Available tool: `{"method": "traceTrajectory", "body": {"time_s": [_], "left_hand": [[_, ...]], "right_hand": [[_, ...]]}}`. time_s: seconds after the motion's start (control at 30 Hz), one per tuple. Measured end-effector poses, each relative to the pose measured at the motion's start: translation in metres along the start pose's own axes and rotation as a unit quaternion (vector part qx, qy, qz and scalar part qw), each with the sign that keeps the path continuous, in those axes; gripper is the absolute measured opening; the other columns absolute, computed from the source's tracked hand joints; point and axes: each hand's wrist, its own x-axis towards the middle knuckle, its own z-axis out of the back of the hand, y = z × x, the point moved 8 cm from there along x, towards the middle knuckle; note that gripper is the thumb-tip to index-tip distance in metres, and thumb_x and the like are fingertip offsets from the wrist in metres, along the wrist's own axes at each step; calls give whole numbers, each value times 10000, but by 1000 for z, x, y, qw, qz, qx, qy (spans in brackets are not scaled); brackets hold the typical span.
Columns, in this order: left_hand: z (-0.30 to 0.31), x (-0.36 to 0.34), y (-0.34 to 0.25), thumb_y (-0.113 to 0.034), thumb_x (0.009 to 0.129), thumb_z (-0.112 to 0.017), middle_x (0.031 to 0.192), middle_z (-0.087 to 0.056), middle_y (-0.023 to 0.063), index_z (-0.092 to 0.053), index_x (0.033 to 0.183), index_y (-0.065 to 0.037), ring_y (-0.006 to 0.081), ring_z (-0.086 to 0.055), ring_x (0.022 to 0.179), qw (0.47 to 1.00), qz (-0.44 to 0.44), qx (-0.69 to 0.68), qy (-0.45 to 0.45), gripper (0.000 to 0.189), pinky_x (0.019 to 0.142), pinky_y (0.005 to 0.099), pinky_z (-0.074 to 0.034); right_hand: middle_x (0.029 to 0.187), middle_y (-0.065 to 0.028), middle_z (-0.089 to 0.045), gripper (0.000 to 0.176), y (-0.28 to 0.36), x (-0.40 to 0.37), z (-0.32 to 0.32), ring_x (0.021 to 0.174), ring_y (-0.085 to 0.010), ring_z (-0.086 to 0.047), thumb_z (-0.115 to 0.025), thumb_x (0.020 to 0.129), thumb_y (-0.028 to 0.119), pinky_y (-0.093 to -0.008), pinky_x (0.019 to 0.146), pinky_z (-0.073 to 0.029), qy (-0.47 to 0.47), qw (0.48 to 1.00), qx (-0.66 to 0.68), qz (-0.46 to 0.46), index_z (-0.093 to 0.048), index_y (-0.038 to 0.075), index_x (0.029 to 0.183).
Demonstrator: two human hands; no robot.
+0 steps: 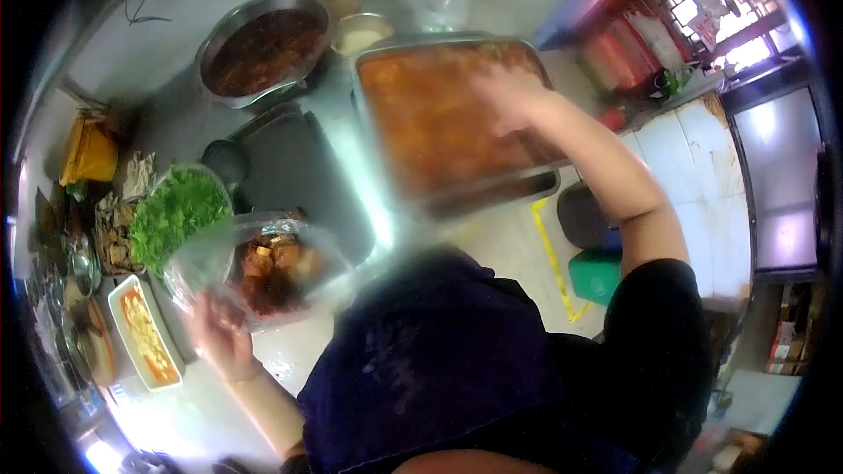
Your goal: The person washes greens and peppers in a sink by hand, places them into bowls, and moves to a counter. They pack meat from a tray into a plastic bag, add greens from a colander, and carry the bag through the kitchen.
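Observation:
My left hand (pixel 218 329) has its fingers bent round the edge of a clear plastic bag (pixel 198 268). Inside the bag lie dark reddish-brown food pieces (pixel 272 272). Over the right part of a large rectangular metal tray (pixel 356 96) is my right hand (pixel 509 96), blurred by motion, its fingers spread. Reddish-orange food in sauce (pixel 421 114) fills that tray. Whether the fingertips touch the food cannot be made out.
A round metal bowl of dark red food (pixel 268 48) stands at the back, a small bowl (pixel 362 32) beside it. Chopped greens (pixel 180 215), a black tray (pixel 290 175) and a white rectangular dish (pixel 145 333) are on the left. A green container (pixel 594 276) is lower right.

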Motion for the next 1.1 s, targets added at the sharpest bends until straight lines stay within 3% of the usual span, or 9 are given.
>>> {"method": "traceTrajectory", "body": {"time_s": [0.03, 0.37, 0.53, 0.57, 0.6, 0.73, 0.83, 0.97, 1.1], "left_hand": [[0, -4, -3, -148, 927, -508, 775, -585, 72, -558, 1047, 10, 91, -460, 526, 999, -13, 6, -39, 205, 497, 168, -434], [9, 0, 2, -116, 896, -553, 755, -541, 21, -540, 1052, 5, 77, -469, 551, 1000, 1, -26, -1, 198, 420, 180, -383], [2, 1, 3, -164, 914, -542, 722, -517, 6, -546, 1059, 8, 67, -439, 556, 999, 8, -34, 9, 225, 455, 174, -368], [2, 2, 3, -167, 914, -542, 711, -515, 4, -546, 1059, 6, 66, -439, 556, 999, 12, -31, 15, 226, 463, 174, -369], [4, 2, 4, -171, 915, -542, 700, -514, 2, -545, 1060, 4, 64, -438, 556, 999, 17, -27, 22, 227, 471, 173, -371], [14, 5, 3, -177, 922, -532, 656, -502, -4, -547, 1057, -3, 58, -445, 561, 1000, 5, 19, -22, 220, 482, 178, -376], [4, 4, 1, -120, 870, -587, 684, -532, -3, -594, 948, -27, 51, -446, 519, 1000, 2, 10, -13, 122, 412, 144, -314], [-6, 1, -5, -114, 870, -584, 694, -537, 2, -576, 972, -20, 53, -460, 519, 999, -15, 13, -33, 139, 405, 142, -350], [-14, -1, -9, -109, 872, -580, 739, -571, 23, -538, 1055, -14, 57, -485, 523, 999, -12, 16, -32, 211, 400, 141, -402]], "right_hand": [[1323, -173, -394, 862, -2, -3, -2, 1147, -402, -451, -796, 609, 283, -446, 920, -451, 6, 1000, -2, 2, -369, 204, 1354], [1343, -239, -348, 907, -14, -10, 4, 1134, -385, -496, -797, 595, 276, -420, 948, -429, 49, 996, 73, -11, -327, 162, 1362], [1285, -243, -389, 845, -63, -1, -4, 1151, -360, -458, -794, 591, 262, -405, 957, -398, -60, 957, 280, 37, -363, 115, 1303], [1280, -231, -397, 832, -69, 0, -2, 1158, -348, -448, -786, 596, 263, -396, 966, -385, -85, 944, 314, 51, -363, 102, 1295], [1287, -212, -400, 823, -73, 1, -13, 1200, -330, -408, -767, 611, 279, -387, 996, -347, -21, 893, 448, 40, -352, 95, 1298], [1274, -188, -408, 833, -96, 0, -25, 1215, -302, -373, -766, 629, 280, -397, 1022, -309, -64, 871, 486, 16, -328, 116, 1319], [1266, -173, -416, 805, -104, -10, -27, 1207, -282, -377, -760, 663, 254, -397, 1021, -313, -104, 830, 548, 2, -322, 111, 1323], [1263, -165, -420, 796, -108, -22, -34, 1145, -252, -446, -750, 726, 201, -401, 950, -406, -142, 744, 652, -31, -272, 106, 1356], [1290, -185, -400, 885, -104, -31, -47, 1171, -284, -444, -768, 727, 257, -457, 934, -440, -121, 613, 777, -76, -197, 100, 1385]]}}
